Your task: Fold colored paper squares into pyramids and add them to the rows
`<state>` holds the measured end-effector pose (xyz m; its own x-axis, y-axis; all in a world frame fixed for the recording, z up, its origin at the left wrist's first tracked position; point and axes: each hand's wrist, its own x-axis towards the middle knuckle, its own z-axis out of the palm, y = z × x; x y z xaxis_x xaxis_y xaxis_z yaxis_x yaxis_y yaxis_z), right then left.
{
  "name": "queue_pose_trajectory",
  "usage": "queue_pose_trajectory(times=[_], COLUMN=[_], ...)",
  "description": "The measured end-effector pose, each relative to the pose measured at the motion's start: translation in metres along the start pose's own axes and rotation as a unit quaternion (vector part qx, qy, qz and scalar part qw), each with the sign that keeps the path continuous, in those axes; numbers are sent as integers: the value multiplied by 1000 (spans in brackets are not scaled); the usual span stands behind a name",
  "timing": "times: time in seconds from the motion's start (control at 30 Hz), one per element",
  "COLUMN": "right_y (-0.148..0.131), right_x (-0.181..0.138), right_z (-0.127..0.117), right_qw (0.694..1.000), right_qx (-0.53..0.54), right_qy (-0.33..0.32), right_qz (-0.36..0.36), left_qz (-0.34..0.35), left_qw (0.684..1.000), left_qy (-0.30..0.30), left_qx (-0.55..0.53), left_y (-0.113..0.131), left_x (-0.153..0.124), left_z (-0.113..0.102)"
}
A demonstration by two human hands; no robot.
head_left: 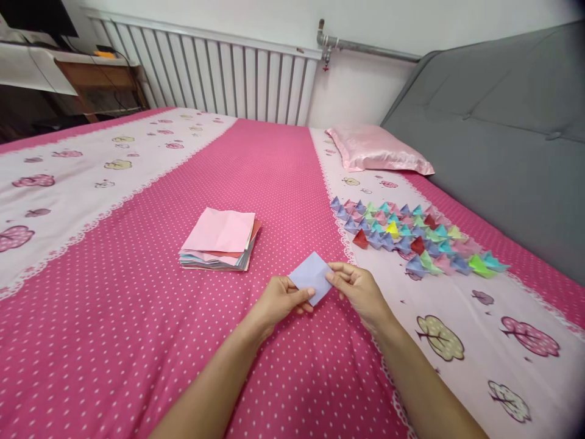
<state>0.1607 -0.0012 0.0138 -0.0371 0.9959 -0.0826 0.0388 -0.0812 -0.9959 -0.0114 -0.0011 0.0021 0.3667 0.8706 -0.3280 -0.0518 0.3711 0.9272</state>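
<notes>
A small square of lavender origami paper (312, 272) is held up between both hands, turned so one corner points away from me. My left hand (286, 299) pinches its lower left side, thumb on top and fingers beneath. At the right corner, my right hand (355, 286) grips the paper between thumb and fingers. To the left on the bed lies a stack of square coloured paper (219, 230), with a creased pink sheet on top. Several rows of small folded paper boats (392, 229) in many colours stand to the right of my hands.
The bed is covered by a pink and white sheet (274, 164) with dots and printed trees. A pink pillow (379, 149) lies near the grey headboard (503, 122). A white radiator (219, 73) lines the wall, and a desk (91, 79) stands at far left.
</notes>
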Motion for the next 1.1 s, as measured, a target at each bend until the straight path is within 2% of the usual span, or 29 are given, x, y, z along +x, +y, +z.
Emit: queue_pose_trajectory(times=[0.13,0.3,0.47,0.6,0.8,1.1], right_y=[0,0,2,2,0,-1], right_x=[2,1,-1,-2,-4,-10], right_z=[-3,-5,-1,1,2,7], right_qw=[998,986,980,969,921,868], right_qx=[-17,-93,-116,-162,-285,-384], right_qy=[-1,-29,-41,-33,-5,-3], right_qz=[-61,-132,-155,-183,-266,-315], left_qz=[-17,-96,-113,-114,-99,-94], left_qw=[999,962,937,923,920,917], left_qy=[-5,-105,-138,-137,-128,-93], left_qx=[-51,-233,-301,-340,-358,-377], left_y=[4,14,15,14,13,12], left_x=[-2,-5,-7,-7,-5,-4], left_z=[-2,-6,-4,-1,-3,-3])
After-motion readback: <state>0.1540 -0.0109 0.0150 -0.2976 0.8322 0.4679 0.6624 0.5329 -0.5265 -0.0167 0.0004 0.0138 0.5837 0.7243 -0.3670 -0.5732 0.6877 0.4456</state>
